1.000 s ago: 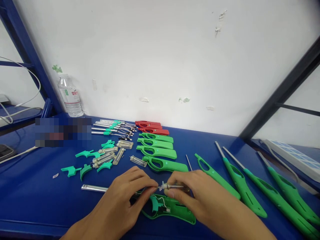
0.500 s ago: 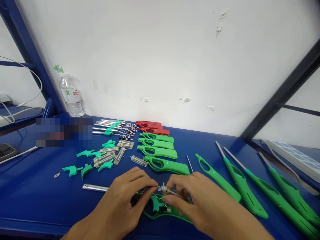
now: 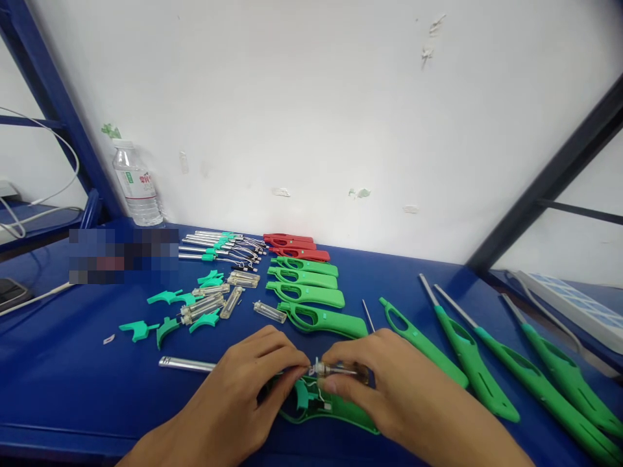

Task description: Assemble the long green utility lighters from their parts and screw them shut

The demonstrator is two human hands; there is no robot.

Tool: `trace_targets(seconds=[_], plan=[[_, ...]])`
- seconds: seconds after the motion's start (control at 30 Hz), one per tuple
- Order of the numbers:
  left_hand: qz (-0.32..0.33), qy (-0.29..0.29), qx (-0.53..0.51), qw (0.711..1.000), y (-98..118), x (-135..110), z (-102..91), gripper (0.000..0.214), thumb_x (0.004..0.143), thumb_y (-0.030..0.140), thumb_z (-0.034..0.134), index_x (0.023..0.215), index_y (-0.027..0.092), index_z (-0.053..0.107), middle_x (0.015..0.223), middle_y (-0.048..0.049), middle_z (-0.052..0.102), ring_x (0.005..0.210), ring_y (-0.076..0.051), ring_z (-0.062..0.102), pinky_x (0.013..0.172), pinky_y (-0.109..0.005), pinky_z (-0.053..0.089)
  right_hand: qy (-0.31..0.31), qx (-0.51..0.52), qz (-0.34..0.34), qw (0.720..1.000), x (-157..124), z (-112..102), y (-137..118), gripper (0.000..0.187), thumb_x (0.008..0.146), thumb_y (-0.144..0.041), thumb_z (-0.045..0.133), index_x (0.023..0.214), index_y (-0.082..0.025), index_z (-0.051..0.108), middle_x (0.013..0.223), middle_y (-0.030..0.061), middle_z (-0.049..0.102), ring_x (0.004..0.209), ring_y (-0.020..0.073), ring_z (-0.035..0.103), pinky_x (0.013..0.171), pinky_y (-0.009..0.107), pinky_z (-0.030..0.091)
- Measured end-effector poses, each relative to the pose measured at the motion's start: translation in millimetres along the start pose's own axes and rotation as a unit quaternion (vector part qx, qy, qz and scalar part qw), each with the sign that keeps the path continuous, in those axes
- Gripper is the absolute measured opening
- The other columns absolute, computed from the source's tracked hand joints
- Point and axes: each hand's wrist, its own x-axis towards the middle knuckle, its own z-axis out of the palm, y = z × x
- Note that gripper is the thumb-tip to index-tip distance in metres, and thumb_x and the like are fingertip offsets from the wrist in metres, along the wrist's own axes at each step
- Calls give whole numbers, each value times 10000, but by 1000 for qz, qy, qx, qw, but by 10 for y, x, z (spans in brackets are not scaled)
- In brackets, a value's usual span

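My right hand (image 3: pixel 374 383) is closed around a clear lighter fuel tank (image 3: pixel 335 368), its nozzle end pointing left. Thumb and forefinger of my left hand (image 3: pixel 263 383) pinch at that nozzle, next to a small pale clip (image 3: pixel 312 371); what exactly they grip is too small to tell. Beneath both hands lies an open green lighter shell (image 3: pixel 353 416). Inside it sit a teal trigger (image 3: pixel 302 394) and a black igniter (image 3: pixel 321 405) with white wires. A silver metal tube (image 3: pixel 187 364) sticks out to the left, partly hidden by my left hand.
Teal triggers (image 3: pixel 140 330) and clear fuel tanks (image 3: pixel 231 303) lie left. Behind are wired metal tubes (image 3: pixel 199 249), red shells (image 3: pixel 302 253) and green shells (image 3: pixel 306 295). Green lighters (image 3: pixel 479 363) lie right, near a loose rod (image 3: pixel 368 316). A water bottle (image 3: pixel 139 188) stands back left.
Fingers of my right hand have shifted slightly on the fuel tank, and more of it shows. My left hand keeps its pinch at the nozzle. The view has moved a little.
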Motion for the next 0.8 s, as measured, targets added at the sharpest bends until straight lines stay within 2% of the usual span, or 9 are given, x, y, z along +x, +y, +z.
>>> trace_targets(seconds=[0.33,0.5,0.8], plan=[[5,-2,1,1000,2,-13,-7,251,1136,90,584,1082,236,781,940,15,801,816,-144,734,743,-219,571,7,-9,-5,1000,11,7,-27,273,1073,-263,723,802,-265,686,721,-94,709,626,115,474,619,277,282],[1,-2,-1,1000,1,3,1,253,1109,57,602,1069,223,789,921,10,796,804,-150,724,734,-229,570,8,-6,-7,1000,-5,-5,-35,269,1069,-251,722,802,-267,698,718,-84,700,630,125,494,624,281,297],[1,-11,2,1000,-3,-13,-10,264,1134,76,578,1044,221,779,915,7,787,796,-152,703,730,-232,562,11,-16,-12,1000,12,15,-70,290,1068,-255,720,783,-267,668,667,-98,610,591,119,397,612,282,275]])
